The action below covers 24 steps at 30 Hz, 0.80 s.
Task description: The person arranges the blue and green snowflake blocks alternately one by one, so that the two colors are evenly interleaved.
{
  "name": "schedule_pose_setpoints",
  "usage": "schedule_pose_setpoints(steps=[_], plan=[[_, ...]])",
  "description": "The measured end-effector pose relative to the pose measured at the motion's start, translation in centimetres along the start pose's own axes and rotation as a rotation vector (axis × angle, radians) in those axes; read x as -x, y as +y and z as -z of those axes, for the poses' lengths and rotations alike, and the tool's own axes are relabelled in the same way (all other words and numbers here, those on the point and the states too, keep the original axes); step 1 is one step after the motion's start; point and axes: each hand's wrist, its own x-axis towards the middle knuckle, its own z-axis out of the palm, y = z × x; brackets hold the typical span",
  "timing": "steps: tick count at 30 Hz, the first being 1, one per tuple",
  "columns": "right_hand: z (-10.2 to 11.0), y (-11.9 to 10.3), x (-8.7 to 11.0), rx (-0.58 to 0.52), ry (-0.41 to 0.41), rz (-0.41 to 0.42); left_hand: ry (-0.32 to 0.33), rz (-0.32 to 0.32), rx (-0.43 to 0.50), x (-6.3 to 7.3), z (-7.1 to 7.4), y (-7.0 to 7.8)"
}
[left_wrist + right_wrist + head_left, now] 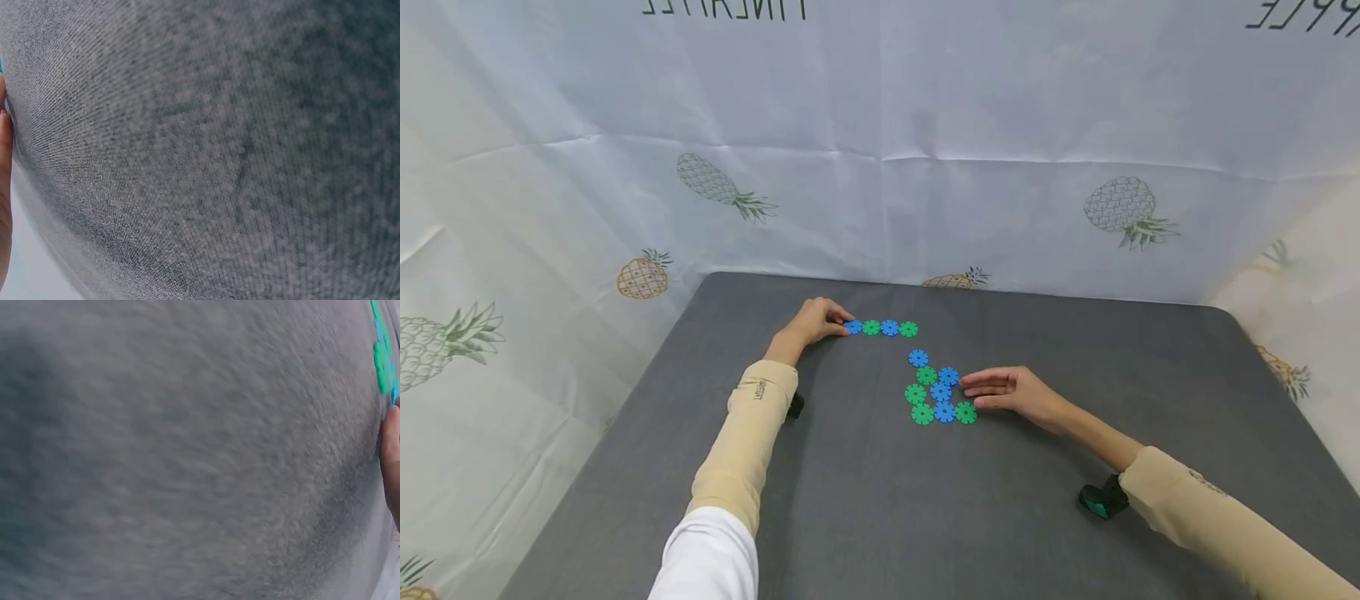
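At the far side of the table, a blue notched plastic disc (854, 327) lies at the left end of a short row. My left hand (813, 322) pinches this disc between thumb and fingers. The row continues rightward with a green disc (871, 327), a blue disc (890, 327) and another green disc (908, 329). Nearer to me is a cluster of several blue and green discs. Beside its right edge, my right hand (1021, 397) has its fingers extended, close to a blue disc (948, 376) and a green disc (966, 412). Both wrist views show little of the hands.
The discs lie on a dark grey cloth-covered table (865, 517). A pale curtain (880, 217) printed with pineapples hangs behind its far edge and along the sides. Small black devices are worn at the left wrist (795, 407) and right wrist (1103, 498).
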Motion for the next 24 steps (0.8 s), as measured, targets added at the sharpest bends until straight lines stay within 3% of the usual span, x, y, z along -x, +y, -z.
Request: schedule_pose_setpoints(steps=[7,11,19,24], plan=[[-0.8,0.1,0.8,0.014,-0.045,0.044,0.007,-0.012,-0.007,-0.1,-0.1,-0.1],[-1.0,0.5,0.7,0.066,-0.029,0.103,0.012,-0.012,-0.01,-0.1,-0.1,-0.2],[-0.5,1.1,-1.0,0.222,0.057,0.23,0.01,-0.005,0.026,-0.3,0.0,-0.6],[0.2,1.2,-2.3,0.228,0.058,0.207,0.018,-0.047,0.032,-0.4,-0.2,-1.0]])
